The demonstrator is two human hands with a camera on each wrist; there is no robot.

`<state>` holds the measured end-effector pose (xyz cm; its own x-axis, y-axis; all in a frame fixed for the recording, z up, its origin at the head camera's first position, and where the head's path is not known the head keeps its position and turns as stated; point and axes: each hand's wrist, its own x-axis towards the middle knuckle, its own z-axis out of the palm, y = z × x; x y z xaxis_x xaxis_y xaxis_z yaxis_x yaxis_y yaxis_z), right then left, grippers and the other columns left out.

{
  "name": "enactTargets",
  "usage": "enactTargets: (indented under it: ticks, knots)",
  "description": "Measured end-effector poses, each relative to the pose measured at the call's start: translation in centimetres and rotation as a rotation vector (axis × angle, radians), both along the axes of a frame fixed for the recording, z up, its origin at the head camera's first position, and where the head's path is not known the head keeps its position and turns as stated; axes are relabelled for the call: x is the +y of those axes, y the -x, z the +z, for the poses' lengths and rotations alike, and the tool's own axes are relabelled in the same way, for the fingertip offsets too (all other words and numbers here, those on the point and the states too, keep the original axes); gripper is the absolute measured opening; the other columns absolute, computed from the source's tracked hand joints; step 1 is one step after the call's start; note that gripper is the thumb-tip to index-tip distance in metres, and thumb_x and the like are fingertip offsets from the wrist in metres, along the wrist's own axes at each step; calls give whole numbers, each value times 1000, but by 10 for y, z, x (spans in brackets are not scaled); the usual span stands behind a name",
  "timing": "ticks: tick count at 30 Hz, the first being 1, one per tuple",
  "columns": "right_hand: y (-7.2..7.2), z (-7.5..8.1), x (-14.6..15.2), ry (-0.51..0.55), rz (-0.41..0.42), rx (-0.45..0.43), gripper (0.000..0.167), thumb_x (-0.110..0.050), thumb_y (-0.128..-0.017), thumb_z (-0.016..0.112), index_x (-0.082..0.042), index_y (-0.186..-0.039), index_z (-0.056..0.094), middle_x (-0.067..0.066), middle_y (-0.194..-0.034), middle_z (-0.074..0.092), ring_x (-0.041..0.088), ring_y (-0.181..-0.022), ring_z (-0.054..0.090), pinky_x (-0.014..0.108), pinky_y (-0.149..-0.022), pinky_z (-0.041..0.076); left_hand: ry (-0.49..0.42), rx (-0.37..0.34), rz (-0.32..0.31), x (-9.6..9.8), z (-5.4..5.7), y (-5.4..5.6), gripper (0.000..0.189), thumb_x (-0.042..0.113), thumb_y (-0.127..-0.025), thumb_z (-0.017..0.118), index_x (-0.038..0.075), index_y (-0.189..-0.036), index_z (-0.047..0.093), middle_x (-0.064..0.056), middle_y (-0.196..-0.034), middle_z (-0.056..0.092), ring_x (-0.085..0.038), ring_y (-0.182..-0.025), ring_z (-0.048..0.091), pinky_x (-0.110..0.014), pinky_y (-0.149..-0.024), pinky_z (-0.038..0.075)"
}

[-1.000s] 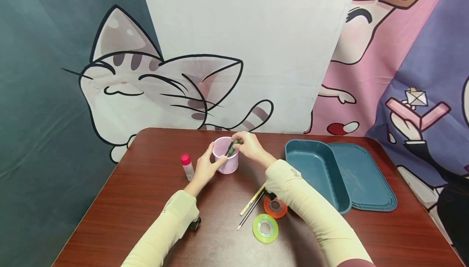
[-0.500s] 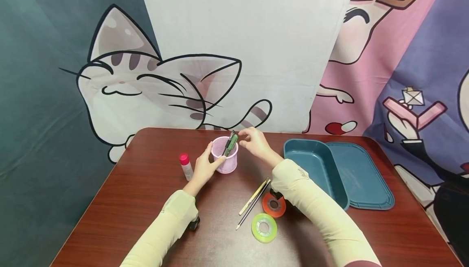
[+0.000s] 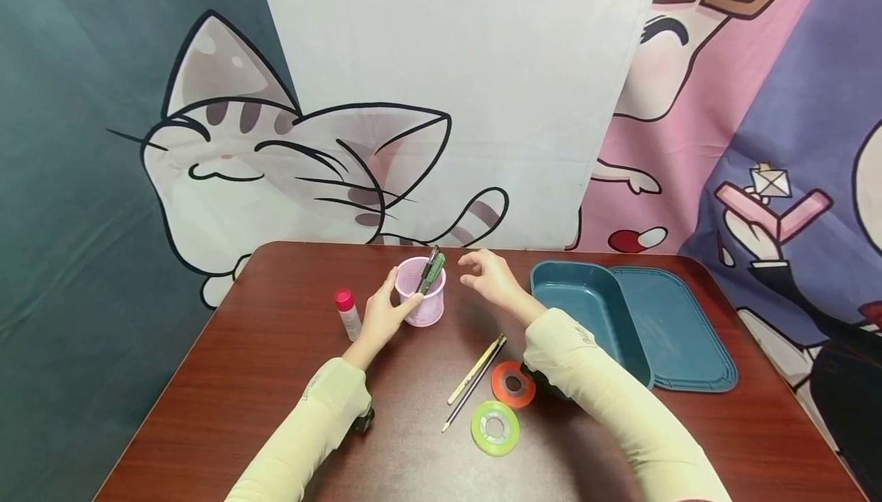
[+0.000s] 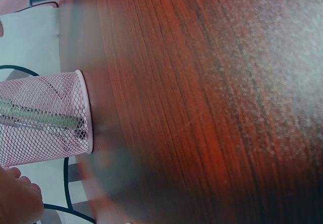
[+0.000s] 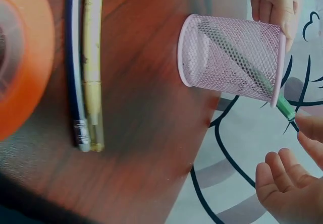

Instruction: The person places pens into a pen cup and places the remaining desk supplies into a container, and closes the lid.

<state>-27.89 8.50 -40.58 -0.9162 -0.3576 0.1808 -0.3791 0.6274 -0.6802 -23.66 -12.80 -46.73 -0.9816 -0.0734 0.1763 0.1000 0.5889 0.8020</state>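
A pink mesh pen cup point(image 3: 425, 311) stands upright near the table's far edge. My left hand point(image 3: 377, 320) holds it from the left, with the thumb at the rim; in the right wrist view the left hand point(image 5: 276, 2) grips the rim side. Inside lean a green pen point(image 3: 435, 272) and a black pen point(image 3: 424, 276), both sticking out above the rim. To the right of the cup, my right hand point(image 3: 498, 281) hovers with loosely bent fingers and holds nothing. Through the mesh in the left wrist view, the green pen point(image 4: 50, 117) reaches the bottom.
A glue stick with a red cap point(image 3: 348, 317) stands left of my left hand. Nearer me lie a yellow pen point(image 3: 474, 370), a dark pencil point(image 3: 466, 397), an orange tape roll point(image 3: 501, 395) and a green tape roll point(image 3: 480, 433). A teal box point(image 3: 592, 307) and its lid point(image 3: 682, 334) are at right.
My right hand has let go of the green pen in the cup and moved away to the right. The left hand stays on the cup.
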Motion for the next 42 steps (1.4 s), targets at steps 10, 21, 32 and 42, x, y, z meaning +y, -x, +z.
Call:
enactTargets:
  ticks: [10,21,32,42]
  knots:
    - [-12,-8,9,-14,-16,-34,27,-7,-76,65,-2,-103,62,17,-103,58,30,-92,57,38,-76,49,-4,-5,-2,-1,0,0,77,39,-76,66,13,-139,29,-12,-137,40,-28,-124,40,-42,-103,31]
    - [-29,-26,10,-12,-25,-146,29,-10,-74,68,-6,-102,62,16,-103,59,28,-93,55,39,-77,47,-9,-34,-5,-1,1,2,75,39,-77,65,13,-139,30,-12,-137,40,-27,-125,39,-42,-104,31]
    - [-47,-46,13,-23,-25,-176,33,-8,-71,69,-2,-102,62,17,-101,59,30,-92,54,40,-79,44,-9,-25,-8,-1,2,0,77,41,-77,65,13,-139,29,-12,-137,39,-27,-125,38,-42,-104,31]
    - [-65,-63,15,-28,-99,-106,29,-8,-66,72,-5,-94,65,12,-98,61,27,-98,54,42,-85,42,-11,-27,-10,-1,1,0,76,40,-77,64,13,-139,30,-11,-137,40,-27,-125,38,-41,-104,30]
